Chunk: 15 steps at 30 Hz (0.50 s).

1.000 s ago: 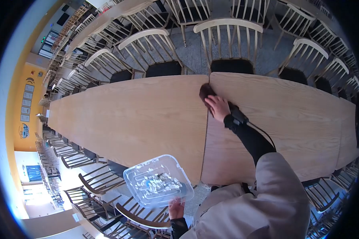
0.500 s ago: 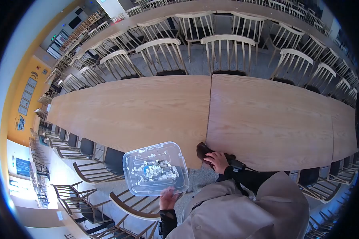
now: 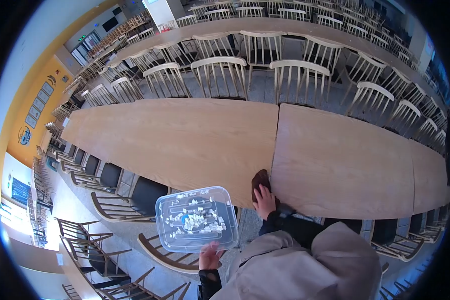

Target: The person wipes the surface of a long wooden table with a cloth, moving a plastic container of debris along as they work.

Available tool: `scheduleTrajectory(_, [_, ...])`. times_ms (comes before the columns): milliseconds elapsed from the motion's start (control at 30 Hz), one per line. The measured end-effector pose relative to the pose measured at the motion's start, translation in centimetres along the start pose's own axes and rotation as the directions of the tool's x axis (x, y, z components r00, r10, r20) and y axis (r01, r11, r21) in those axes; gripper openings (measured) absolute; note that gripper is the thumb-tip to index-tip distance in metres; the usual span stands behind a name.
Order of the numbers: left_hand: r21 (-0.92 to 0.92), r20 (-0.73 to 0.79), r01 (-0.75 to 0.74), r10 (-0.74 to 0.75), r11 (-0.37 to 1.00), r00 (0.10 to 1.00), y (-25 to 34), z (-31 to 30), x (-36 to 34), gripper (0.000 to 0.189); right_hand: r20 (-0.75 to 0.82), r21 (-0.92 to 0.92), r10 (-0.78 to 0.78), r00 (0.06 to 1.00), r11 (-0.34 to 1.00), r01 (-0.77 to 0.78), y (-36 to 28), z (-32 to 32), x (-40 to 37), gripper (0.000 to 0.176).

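Observation:
My left hand (image 3: pixel 211 256) grips the near edge of a clear plastic container (image 3: pixel 161 235), which is held out beside the table's front edge. Inside lie several small white scraps (image 3: pixel 197 222), which look like torn paper, and something small and blue. My right hand (image 3: pixel 264 201) presses on a dark brown cloth (image 3: pixel 259 181) at the table's front edge, just left of the seam between two tabletop panels. Its fingers are bent over the cloth, and part of the cloth is hidden under them.
The long wooden table (image 3: pixel 185 135) stretches to both sides in front of me. Pale wooden chairs (image 3: pixel 219 75) line its far side. A chair (image 3: pixel 170 257) stands below the container, and dark-seated chairs (image 3: pixel 147 197) are along the near left side. Another long table (image 3: pixel 265 25) runs behind.
My right hand has slid the brown cloth leftward along the table edge, away from the panel seam. The container stays in my left hand. The head view has tilted up and shifted slightly.

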<state>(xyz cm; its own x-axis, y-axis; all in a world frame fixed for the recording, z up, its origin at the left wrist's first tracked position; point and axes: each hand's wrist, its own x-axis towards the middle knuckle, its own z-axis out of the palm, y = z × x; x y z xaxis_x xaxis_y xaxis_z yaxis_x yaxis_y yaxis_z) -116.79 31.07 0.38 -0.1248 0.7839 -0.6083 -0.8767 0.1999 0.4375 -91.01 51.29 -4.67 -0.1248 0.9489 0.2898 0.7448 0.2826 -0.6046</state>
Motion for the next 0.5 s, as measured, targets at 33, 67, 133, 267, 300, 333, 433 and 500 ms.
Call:
scheduleTrajectory(33, [0.01, -0.052, -0.011, 0.011, 1.0, 0.999, -0.1, 0.2, 0.2, 0.009, 0.066, -0.202, -0.03, 0.997, 0.978, 0.043, -0.8, -0.1, 0.4, 0.05])
scheduleTrajectory(67, [0.007, -0.049, -0.015, 0.015, 1.0, 0.999, -0.1, 0.4, 0.5, 0.009, 0.064, -0.202, -0.035, 0.997, 0.978, 0.048, -0.1, 0.2, 1.7, 0.05])
scheduleTrajectory(133, [-0.001, -0.054, -0.045, 0.044, 0.999, 0.998, 0.0, 0.7, 0.9, 0.011, 0.112, -0.29, -0.023, 0.993, 0.956, 0.055, 1.4, 1.0, 3.2, 0.051])
scheduleTrajectory(267, [-0.05, -0.121, -0.075, 0.068, 0.996, 0.99, 0.2, 3.2, 1.4, 0.013, 0.062, -0.35, 0.042, 0.997, 0.936, -0.018, 5.6, 1.1, 9.9, 0.046])
scheduleTrajectory(300, [-0.045, -0.129, -0.076, 0.07, 0.996, 0.989, 0.3, 3.5, 2.0, 0.013, 0.038, -0.358, 0.076, 0.996, 0.932, -0.057, 6.9, 1.3, 11.9, 0.046])
scheduleTrajectory(333, [-0.059, -0.138, -0.09, 0.081, 0.994, 0.987, 0.2, 3.5, 2.3, 0.015, 0.017, -0.365, 0.109, 0.994, 0.926, -0.095, 8.4, 1.5, 14.0, 0.045])
scheduleTrajectory(433, [-0.088, -0.172, -0.109, 0.092, 0.99, 0.981, -0.3, 4.4, 3.0, 0.016, -0.099, -0.432, 0.151, 0.983, 0.884, -0.18, 12.8, 2.3, 20.6, 0.045])
scheduleTrajectory(500, [-0.098, -0.193, -0.115, 0.095, 0.989, 0.977, -0.4, 5.4, 3.1, 0.014, -0.157, -0.454, 0.179, 0.971, 0.86, -0.232, 15.1, 2.8, 25.0, 0.044])
